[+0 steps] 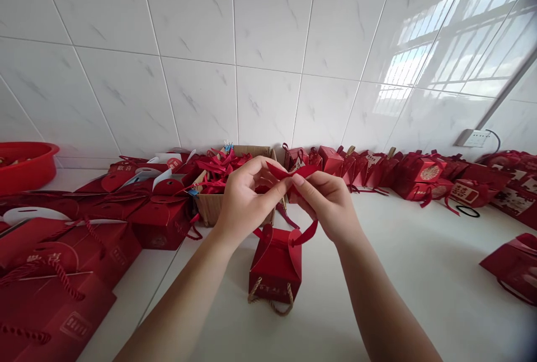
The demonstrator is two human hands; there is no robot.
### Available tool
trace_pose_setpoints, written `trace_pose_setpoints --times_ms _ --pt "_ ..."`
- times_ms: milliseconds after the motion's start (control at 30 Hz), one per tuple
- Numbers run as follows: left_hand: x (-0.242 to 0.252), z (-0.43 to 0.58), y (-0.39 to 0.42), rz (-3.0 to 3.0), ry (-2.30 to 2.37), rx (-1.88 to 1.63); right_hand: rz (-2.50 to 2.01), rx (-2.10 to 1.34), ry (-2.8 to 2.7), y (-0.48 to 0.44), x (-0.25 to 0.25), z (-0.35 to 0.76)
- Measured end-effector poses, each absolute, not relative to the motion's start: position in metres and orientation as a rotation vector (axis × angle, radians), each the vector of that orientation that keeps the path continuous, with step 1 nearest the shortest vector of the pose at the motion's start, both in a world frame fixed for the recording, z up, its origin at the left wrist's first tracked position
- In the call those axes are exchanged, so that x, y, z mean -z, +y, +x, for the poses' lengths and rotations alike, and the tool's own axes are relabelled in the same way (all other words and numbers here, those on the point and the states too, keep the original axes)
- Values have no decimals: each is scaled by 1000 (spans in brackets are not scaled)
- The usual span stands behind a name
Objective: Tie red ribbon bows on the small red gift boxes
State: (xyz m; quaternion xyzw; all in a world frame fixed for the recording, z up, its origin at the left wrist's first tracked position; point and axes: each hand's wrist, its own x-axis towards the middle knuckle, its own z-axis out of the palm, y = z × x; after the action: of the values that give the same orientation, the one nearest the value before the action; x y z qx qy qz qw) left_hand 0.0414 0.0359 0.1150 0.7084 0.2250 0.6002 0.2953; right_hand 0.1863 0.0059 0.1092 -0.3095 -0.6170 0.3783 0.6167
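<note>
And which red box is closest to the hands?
The red box standing under the pinched ribbon, with a tan rope handle. The other boxes are farther off, to the sides or along the wall.

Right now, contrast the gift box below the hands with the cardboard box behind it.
The gift box is red; the cardboard box is brown. The gift box is folded over on top; the cardboard box is open-topped and holds red ribbons. Both stand on the white table.

Markings were mostly illegible.
Left-hand red box (pixel 100 254) bore 喜 on its flap (pixel 62 251); lettering (pixel 273 290) on small central box (pixel 276 267) was unreadable.
</note>
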Motion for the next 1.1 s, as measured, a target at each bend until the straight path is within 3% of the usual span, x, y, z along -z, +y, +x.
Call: trace_pose_setpoints --times_ms 333,533,767,1100 --pt "-115 39 36 1952 629 -1718 -637 -950 -1347 12 -105 183" --pt "-124 27 35 1933 652 -1321 -613 -966 -1388 19 -102 189" --pt "-128 16 39 2008 827 -789 -724 -459 -1903 12 -111 213" --pt "-127 18 35 1962 924 -857 -905 90 -2137 14 -109 213"
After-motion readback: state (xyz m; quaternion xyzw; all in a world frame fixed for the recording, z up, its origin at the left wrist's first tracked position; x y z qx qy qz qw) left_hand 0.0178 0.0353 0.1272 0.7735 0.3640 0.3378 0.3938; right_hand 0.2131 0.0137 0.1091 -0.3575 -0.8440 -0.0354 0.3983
